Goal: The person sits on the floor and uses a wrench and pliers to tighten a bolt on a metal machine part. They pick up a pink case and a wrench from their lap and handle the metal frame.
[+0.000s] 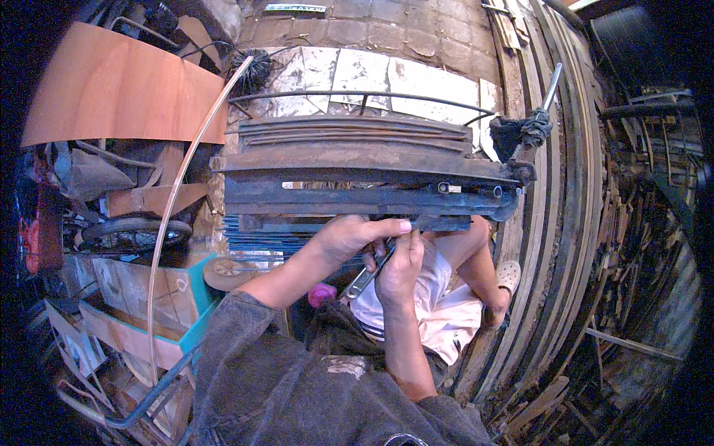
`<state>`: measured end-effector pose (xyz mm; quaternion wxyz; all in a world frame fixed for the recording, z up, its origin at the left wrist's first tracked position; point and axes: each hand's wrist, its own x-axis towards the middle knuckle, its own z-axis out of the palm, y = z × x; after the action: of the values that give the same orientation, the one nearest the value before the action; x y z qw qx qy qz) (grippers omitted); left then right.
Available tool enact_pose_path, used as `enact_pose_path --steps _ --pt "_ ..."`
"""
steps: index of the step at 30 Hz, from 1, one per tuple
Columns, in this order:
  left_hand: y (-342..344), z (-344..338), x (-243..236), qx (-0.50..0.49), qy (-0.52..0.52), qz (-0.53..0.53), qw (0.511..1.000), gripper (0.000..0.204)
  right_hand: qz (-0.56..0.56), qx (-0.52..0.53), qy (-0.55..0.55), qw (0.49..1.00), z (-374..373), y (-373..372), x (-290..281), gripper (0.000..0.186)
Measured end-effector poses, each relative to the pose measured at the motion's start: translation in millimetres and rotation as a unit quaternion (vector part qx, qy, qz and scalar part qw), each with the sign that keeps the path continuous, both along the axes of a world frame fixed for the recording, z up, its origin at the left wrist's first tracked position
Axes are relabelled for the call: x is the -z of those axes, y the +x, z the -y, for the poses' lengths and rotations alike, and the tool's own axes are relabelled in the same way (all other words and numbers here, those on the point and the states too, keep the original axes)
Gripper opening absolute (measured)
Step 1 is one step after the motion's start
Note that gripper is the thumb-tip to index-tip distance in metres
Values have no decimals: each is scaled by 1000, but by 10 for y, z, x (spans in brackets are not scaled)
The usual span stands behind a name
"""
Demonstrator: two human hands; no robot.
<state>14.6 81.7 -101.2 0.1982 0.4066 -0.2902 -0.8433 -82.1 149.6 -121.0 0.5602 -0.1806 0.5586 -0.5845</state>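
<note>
My left hand [354, 235] and my right hand [401, 269] meet in front of the near edge of a dark metal bench frame [335, 195]. A grey metal hand tool [363, 281] with a long grooved handle slants down between them, and my right hand is closed around its upper part. The tool's far end is hidden by my fingers, so its exact kind does not show. My left thumb lies straight across toward my right thumb, the fingers curled below. Whatever the left fingertips pinch is too small and covered to make out.
Rusty bars [357, 135] lie along the bench's far side. A lever [552, 85] with dark cloth [534, 128] rises at its right end. A pale tube [178, 175] arcs on the left, near an orange sheet [126, 89]. Long beams [550, 223] run along the right.
</note>
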Motion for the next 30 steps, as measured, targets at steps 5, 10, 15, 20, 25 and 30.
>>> enact_pose_path --steps 5,10,15,20,25,30 --pt "-9 22 -3 -3 55 -17 998 28 -49 -57 29 997 59 -21 -195 23" --pt "-49 19 -34 -23 35 23 999 29 -133 -43 40 989 93 11 -124 23" --pt "-51 37 -41 -31 28 24 999 22 -89 -23 55 994 101 7 -209 26" --pt "-181 -2 158 -114 -52 -64 990 17 -127 -12 34 991 89 10 -24 23" --pt "-161 9 99 -77 46 -109 990 15 -103 -35 58 992 107 -71 -252 21" --pt "-294 -75 114 -157 31 -137 977 14 -47 -102 72 991 71 -297 -273 22"
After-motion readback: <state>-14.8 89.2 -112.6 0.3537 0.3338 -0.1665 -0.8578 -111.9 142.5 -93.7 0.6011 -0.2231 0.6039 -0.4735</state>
